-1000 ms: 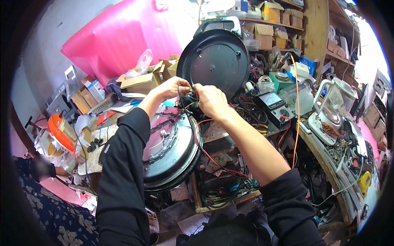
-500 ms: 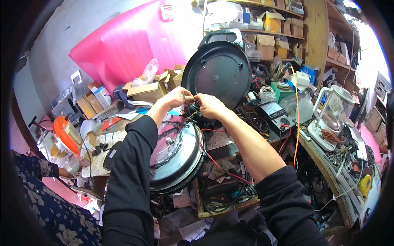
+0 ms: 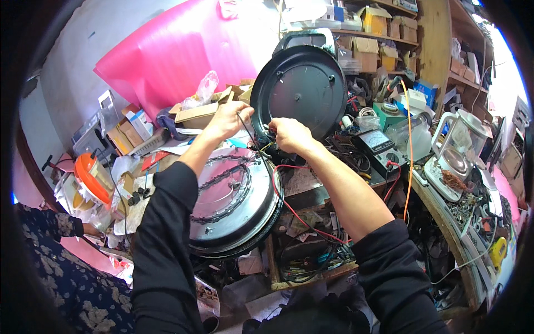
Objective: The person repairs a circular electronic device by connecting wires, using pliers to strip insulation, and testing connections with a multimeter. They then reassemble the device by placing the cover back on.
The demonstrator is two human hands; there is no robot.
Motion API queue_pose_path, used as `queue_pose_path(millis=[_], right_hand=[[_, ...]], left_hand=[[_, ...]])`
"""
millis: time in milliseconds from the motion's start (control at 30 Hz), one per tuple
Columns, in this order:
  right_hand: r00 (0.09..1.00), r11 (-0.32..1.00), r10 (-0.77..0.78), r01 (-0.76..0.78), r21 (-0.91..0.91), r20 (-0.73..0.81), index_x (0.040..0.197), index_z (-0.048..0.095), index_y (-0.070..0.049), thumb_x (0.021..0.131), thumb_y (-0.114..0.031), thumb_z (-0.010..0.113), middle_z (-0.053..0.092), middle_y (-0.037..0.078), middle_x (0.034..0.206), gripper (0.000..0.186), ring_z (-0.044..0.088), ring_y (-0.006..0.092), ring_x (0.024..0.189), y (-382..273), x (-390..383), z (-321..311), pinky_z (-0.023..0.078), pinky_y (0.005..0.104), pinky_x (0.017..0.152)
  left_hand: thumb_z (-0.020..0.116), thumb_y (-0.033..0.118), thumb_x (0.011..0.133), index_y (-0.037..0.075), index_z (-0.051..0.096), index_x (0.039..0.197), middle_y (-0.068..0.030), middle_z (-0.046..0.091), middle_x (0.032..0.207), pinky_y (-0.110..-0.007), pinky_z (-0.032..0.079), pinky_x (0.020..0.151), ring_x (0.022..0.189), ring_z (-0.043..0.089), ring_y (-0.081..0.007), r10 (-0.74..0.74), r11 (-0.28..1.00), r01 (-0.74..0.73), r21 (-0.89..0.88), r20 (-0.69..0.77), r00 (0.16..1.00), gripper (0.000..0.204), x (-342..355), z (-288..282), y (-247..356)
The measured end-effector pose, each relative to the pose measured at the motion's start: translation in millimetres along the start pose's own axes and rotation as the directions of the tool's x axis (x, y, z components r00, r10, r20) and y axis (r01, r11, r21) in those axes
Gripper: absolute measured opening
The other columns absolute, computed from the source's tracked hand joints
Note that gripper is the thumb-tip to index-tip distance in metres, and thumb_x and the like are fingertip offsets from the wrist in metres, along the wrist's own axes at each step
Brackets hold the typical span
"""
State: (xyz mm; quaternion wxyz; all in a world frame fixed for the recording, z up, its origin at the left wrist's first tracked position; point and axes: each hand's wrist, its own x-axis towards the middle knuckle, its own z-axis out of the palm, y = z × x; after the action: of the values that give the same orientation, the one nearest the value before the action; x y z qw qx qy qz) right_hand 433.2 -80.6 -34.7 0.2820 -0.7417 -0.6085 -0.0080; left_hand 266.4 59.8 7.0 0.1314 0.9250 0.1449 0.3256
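1. Basically, thin flexible black cable (image 3: 247, 132) is pinched in left hand (image 3: 232, 119). Right hand (image 3: 290, 134) has fingers curled in by the loose wires (image 3: 270, 146); can't tell what they grip.
2. Cable sits above the far rim of the round, shiny metal body (image 3: 231, 222); matte black disc-shaped lid (image 3: 300, 94) stands raised behind.
3. Long axis slopes from left hand down and rightward, toward the wires.
4. Versus half a second ago: hands further apart, more cable showing between.
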Motion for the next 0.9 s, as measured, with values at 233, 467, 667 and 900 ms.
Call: queue_pose_path(millis=[233, 467, 667, 900], right_hand=[[0.998, 0.999, -0.03, 0.03, 0.009, -0.051, 0.115, 0.071, -0.016, 0.087, -0.014, 0.058, 0.072, 0.014, 0.111, 0.03, 0.068, 0.0335, 0.106, 2.9, -3.4, -1.2, 0.054, 0.0459, 0.089], [0.997, 0.998, -0.06, 0.06, 0.001, -0.041, 0.116, 0.071, -0.017, 0.087, -0.014, 0.058, 0.072, 0.014, 0.111, 0.031, 0.068, 0.0333, 0.106, 2.9, -0.5, 1.2, 0.054, 0.0462, 0.089], [0.997, 0.998, -0.059, 0.059, -0.001, -0.054, 0.113, 0.071, -0.015, 0.088, -0.014, 0.057, 0.072, 0.016, 0.11, 0.029, 0.069, 0.0341, 0.105, 6.0, -1.0, 2.1, 0.054, 0.0466, 0.089], [1.0, 0.998, -0.009, 0.01, -0.066, 0.02, 0.111, 0.07, -0.012, 0.087, -0.015, 0.056, 0.071, 0.015, 0.112, 0.027, 0.068, 0.0351, 0.107, 4.4, 2.7, 2.5, 0.055, 0.0476, 0.087]], left_hand=[[0.059, 0.029, 0.102, -0.003, 0.067, 0.119, -0.0076, 0.071, 0.095, -0.026, 0.051, 0.081, 0.09, 0.064, -0.0104, -0.082, 0.971, 0.12, -0.207, 0.184, 0.979, 0.038, -51.5, -34.4, 76.9], [0.062, 0.027, 0.101, -0.002, 0.073, 0.098, -0.0034, 0.07, 0.078, -0.027, 0.051, 0.069, 0.073, 0.06, -0.0087, -0.13, 0.979, 0.17, -0.115, 0.293, 0.947, 0.031, -78.1, -26.9, 76.3], [0.065, 0.02, 0.097, -0.002, 0.071, 0.092, -0.0084, 0.068, 0.072, -0.031, 0.05, 0.064, 0.068, 0.061, -0.0126, -0.082, 0.974, 0.126, -0.189, 0.227, 0.97, 0.024, -78.9, -17.2, 68.5], [0.065, 0.017, 0.097, -0.003, 0.071, 0.096, -0.0118, 0.068, 0.074, -0.032, 0.05, 0.067, 0.069, 0.062, -0.014, -0.007, 0.985, 0.045, -0.165, 0.225, 0.974, 0.021, -76.7, -13.9, 60.8]])
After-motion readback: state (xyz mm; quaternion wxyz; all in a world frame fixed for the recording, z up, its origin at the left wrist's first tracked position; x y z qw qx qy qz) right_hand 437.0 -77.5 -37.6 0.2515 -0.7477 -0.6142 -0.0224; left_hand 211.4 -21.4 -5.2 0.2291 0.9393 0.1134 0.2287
